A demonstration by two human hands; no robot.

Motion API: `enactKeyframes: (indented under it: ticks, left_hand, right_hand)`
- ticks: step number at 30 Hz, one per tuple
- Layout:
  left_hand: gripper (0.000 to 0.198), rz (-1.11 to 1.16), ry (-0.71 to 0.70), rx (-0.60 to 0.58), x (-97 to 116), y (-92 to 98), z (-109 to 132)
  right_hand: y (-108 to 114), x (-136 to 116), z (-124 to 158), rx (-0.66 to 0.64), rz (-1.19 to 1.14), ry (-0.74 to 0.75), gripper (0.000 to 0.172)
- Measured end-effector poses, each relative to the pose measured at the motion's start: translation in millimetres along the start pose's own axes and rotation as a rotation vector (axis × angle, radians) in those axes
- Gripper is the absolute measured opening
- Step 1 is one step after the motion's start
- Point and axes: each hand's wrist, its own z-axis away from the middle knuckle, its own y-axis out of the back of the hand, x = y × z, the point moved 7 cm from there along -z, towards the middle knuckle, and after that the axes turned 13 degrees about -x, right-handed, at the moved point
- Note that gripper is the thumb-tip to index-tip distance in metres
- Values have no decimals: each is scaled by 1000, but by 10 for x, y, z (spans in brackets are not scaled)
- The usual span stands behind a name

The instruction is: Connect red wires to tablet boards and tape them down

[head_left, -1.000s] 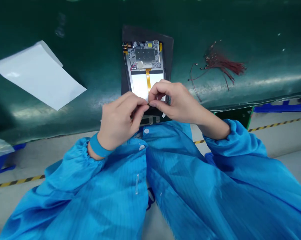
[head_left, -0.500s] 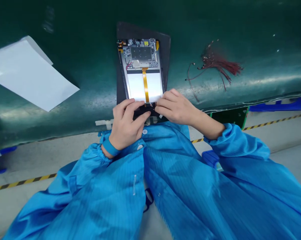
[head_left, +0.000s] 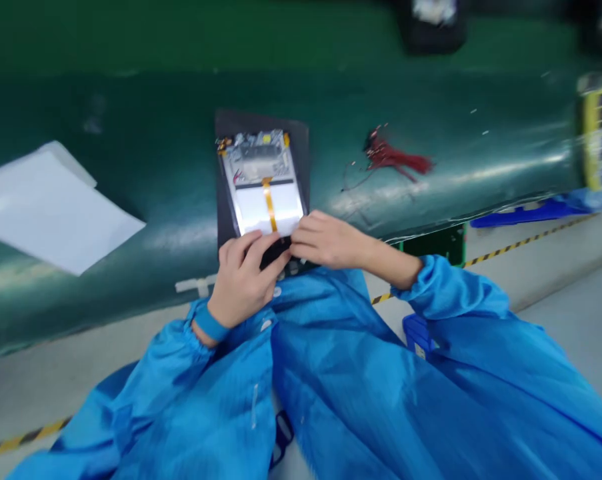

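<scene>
An opened tablet (head_left: 251, 212) lies on a dark mat (head_left: 299, 141), its circuit board (head_left: 253, 167) at the far end. An orange ribbon cable (head_left: 269, 205) runs down over the silvery battery area. My left hand (head_left: 245, 270) grips the tablet's near left end, fingers over the edge and thumb apart from them. At the near right end, my right hand (head_left: 328, 241) has its fingertips pressed together. Whatever they pinch is hidden. The tablet's near edge is mostly covered by both hands.
White sheets (head_left: 55, 207) lie on the green bench to the left. A bundle of thin red wires (head_left: 398, 159) rests to the right. A yellow-rimmed object (head_left: 601, 137) is at the far right, and a blurred black object (head_left: 433, 27) at the back.
The camera view has shifted, so the bench and tablet appear lower and further left, and more of the bench's back shows. Both hands stay at the tablet's near end.
</scene>
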Motion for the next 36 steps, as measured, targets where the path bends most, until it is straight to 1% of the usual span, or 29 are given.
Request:
enactKeyframes:
  ticks: [3, 5, 8, 11, 13, 15, 17, 18, 19, 20, 21, 23, 24, 25, 26, 27, 29, 30, 31, 32, 33, 34, 35, 36]
  left_hand:
    - [30, -85, -62, 21, 77, 31, -62]
    - [28, -132, -65, 37, 147, 41, -109]
    - [22, -191, -23, 64, 260, 33, -167]
    - [17, -209, 29, 53, 332, -39, -217]
    - [18, -214, 47, 34, 373, -88, -230]
    - [21, -204, 50, 16, 402, -86, -197]
    - [26, -158, 64, -5, 353, -10, -98]
    - [30, -133, 91, 2, 277, 68, -16]
    - [34, -118, 144, 31, 157, 180, 92]
    - [38, -114, 232, 76, -11, 316, 230]
    - [42, -123, 349, 135, -216, 468, 399]
    - [51, -133, 634, 239, -699, 741, 805]
    - [58, -111, 771, 262, -956, 825, 1009]
    - [68, -68, 883, 266, -1209, 863, 1187]
    - [79, -16, 961, 269, -1444, 867, 1328]
    - [90, 39, 1009, 286, -1652, 850, 1428]
    - [104, 165, 1032, 376, -1960, 795, 1515]
    - [106, 242, 1005, 439, -2046, 771, 1510]
    - [105, 327, 952, 495, -2082, 753, 1478]
    - [102, 407, 883, 537, -2067, 747, 1430]
    - [98, 470, 807, 559, -2002, 756, 1378]
    - [94, 511, 736, 562, -1899, 778, 1332]
    - [93, 535, 677, 555, -1770, 810, 1301]
    - [93, 552, 635, 542, -1634, 847, 1287]
  right_hand:
    - [10, 4, -32, 12, 58, 3, 27]
    - [18, 12, -33, 33, 97, -6, 27]
    - [51, 28, -12, 61, 140, -26, 28]
    - [81, 78, 24, 54, 164, -45, 27]
    - [86, 108, 62, 32, 166, -44, 27]
    - [89, 120, 110, 2, 139, -51, 28]
    - [107, 147, 158, -14, 75, -97, 26]
    - [130, 183, 177, 0, 26, -145, 23]
    - [155, 234, 184, 21, -27, -209, 20]
    - [197, 280, 173, 67, -75, -267, 18]
    - [238, 303, 127, 108, -120, -304, 17]
    - [321, 265, -104, 165, -220, -324, 16]
    - [353, 203, -302, 177, -275, -305, 16]
    - [367, 130, -554, 181, -336, -279, 15]
    - [353, 62, -852, 178, -401, -252, 16]
    - [303, 23, -1183, 172, -470, -242, 18]
    - [109, 75, -1874, 178, -614, -283, 27]
    - [-22, 159, -2202, 189, -697, -320, 33]
    - [-163, 271, -2494, 198, -798, -365, 39]
    - [-301, 391, -2737, 199, -913, -413, 42]
    - [-420, 501, -2918, 195, -1036, -459, 44]
    - [-492, 573, -3035, 194, -1151, -477, 45]
    - [-504, 598, -3089, 200, -1247, -459, 46]
    - [-456, 575, -3079, 217, -1313, -409, 46]
